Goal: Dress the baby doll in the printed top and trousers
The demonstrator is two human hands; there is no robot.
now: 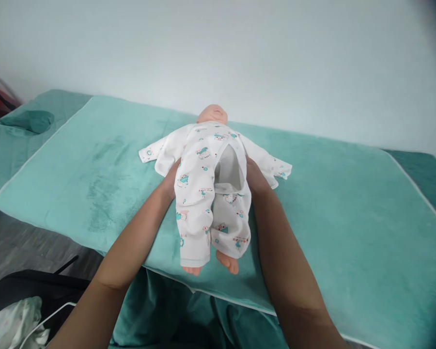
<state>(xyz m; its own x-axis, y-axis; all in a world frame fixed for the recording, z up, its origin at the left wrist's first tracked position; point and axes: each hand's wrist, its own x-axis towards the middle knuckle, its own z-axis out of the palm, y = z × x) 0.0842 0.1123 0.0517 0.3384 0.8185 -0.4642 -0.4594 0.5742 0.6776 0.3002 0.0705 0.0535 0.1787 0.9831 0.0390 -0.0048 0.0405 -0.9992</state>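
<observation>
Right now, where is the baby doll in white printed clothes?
In the head view, the doll lies on its back, near centre, on the green plush cover, between the left hand and right hand.

A smooth, pink-skinned baby doll [199, 179] in a white outfit with teal-and-orange cartoon prints lies face up, arms of the outfit spread wide, a gap showing at its front. The bare left hand [174, 177] and bare right hand [254, 175] touch the doll's two flanks, their fingers hidden behind it. Beneath the doll spreads a pale green, velvety sheet [349, 208] edged in white piping. Beyond the doll's head rises a plain white wall [218, 48]. Far left of the doll is a dark green oval opening [27, 122]; below its feet hangs dark green draped fabric [160, 303].
</observation>
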